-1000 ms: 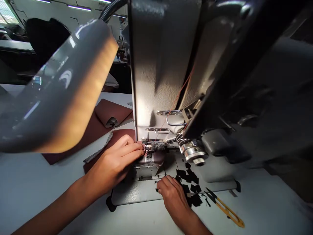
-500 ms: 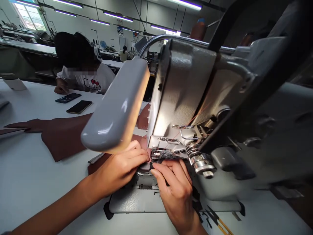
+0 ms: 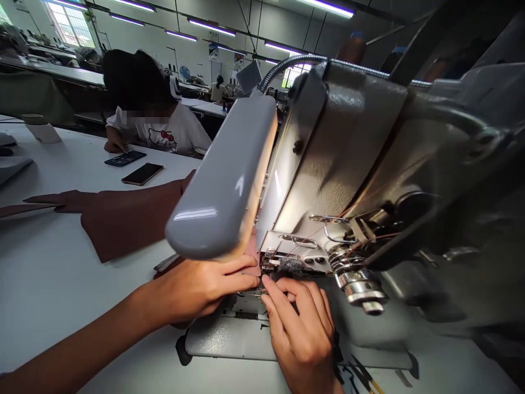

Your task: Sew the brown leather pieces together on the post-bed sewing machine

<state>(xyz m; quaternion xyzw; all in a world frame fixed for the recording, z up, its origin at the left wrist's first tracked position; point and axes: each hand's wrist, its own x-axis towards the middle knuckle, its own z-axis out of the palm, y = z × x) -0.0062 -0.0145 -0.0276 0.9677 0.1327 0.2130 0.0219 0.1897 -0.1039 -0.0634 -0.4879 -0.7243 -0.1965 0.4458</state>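
Note:
My left hand (image 3: 211,285) reaches to the needle area of a sewing machine (image 3: 324,164), its fingers closed on the edge of a reddish-brown leather piece (image 3: 254,262) beside the presser foot (image 3: 269,264). Most of that piece is hidden by the hand and the lamp. Just in front of the foot, my right hand (image 3: 301,328) has thumb and forefinger pinched together. What lies between those fingertips is too small and dark to name. The fingertips of both hands almost meet there.
A grey lamp (image 3: 221,191) hangs over my left hand. Flat brown leather (image 3: 127,219) lies on the white table (image 3: 49,284) at left, with two phones (image 3: 143,174) beyond it. Opposite sits a person (image 3: 164,128). Tweezers (image 3: 365,375) and dark scraps lie at lower right.
The view has shifted, so the machine and lamp appear further right. My right fingers have loosened somewhat and moved slightly away from the foot; the dark strip they pinched is now barely visible.

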